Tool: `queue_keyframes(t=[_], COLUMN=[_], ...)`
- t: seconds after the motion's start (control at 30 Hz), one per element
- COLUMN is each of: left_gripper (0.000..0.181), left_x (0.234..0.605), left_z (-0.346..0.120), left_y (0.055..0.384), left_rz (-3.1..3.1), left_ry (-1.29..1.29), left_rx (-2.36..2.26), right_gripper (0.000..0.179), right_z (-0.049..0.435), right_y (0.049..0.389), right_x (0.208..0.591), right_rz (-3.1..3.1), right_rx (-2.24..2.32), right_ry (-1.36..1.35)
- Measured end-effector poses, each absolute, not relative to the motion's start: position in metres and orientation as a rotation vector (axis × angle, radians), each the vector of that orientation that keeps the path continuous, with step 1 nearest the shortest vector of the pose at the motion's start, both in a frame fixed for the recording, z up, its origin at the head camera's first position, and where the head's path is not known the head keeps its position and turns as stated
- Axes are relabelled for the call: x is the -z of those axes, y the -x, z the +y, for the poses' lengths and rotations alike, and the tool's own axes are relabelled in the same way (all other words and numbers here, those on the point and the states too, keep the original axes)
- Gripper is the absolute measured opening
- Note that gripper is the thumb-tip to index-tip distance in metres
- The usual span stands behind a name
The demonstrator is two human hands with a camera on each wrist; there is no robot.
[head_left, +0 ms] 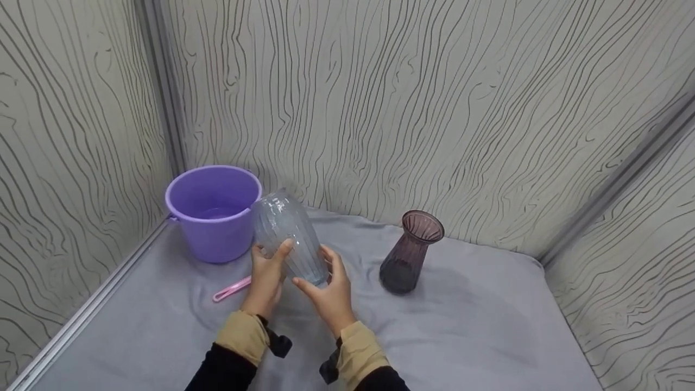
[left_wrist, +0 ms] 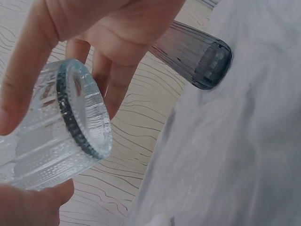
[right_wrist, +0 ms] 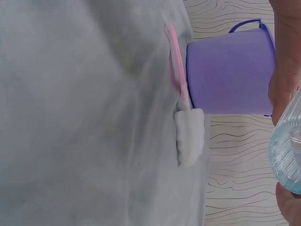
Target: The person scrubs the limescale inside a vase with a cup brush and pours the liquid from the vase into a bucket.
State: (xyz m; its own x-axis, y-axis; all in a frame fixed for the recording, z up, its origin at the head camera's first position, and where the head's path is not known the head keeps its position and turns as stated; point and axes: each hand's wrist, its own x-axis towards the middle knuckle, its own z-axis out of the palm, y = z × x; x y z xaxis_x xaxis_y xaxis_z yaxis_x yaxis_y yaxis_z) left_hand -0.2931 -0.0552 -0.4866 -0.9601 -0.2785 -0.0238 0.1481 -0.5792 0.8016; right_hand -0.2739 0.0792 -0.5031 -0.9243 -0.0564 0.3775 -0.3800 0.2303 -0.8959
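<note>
A clear ribbed glass vase (head_left: pixel 290 233) is held between both hands, tilted, its mouth leaning up and left toward the bucket. My left hand (head_left: pixel 266 274) grips its left side, the thumb lying along the glass. Near the base, my right hand (head_left: pixel 331 290) holds the vase with the thumb in front and fingers behind. The left wrist view shows the thick round base of this clear vase (left_wrist: pixel 84 113) close up. To the right, a purple ribbed glass vase (head_left: pixel 410 255) with a flared rim stands upright on the cloth.
A purple bucket (head_left: pixel 217 239) stands at the back left, just beside the clear vase. In front of it lies a pink-handled brush (head_left: pixel 232 289) with a white sponge head (right_wrist: pixel 189 136). Grey cloth (head_left: pixel 461 326) covers the table, and patterned panels (head_left: pixel 347 108) enclose it.
</note>
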Motion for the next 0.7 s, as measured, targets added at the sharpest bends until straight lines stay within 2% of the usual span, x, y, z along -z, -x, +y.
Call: queue_keyframes(t=[0.1, 0.33, 0.53, 0.7], left_gripper=[0.079, 0.076, 0.083, 0.078], left_x=[0.485, 0.486, 0.487, 0.486], left_z=[-0.059, -0.068, -0.074, -0.077], left_y=[0.296, 0.299, 0.302, 0.304], left_rz=[-1.33, -1.297, -1.178, -1.12], left_ry=[-0.198, -0.113, -0.012, 0.021], left_rx=[2.606, 2.623, 2.657, 2.686], right_gripper=[0.08, 0.081, 0.082, 0.082], right_z=[0.077, 0.07, 0.064, 0.06], right_y=[0.276, 0.28, 0.285, 0.29], right_x=[0.5, 0.492, 0.48, 0.472], right_rz=[-2.239, -2.251, -2.297, -2.3], right_rx=[-1.732, -1.656, -1.553, -1.457], right_ry=[-0.406, -0.405, -0.438, -0.483])
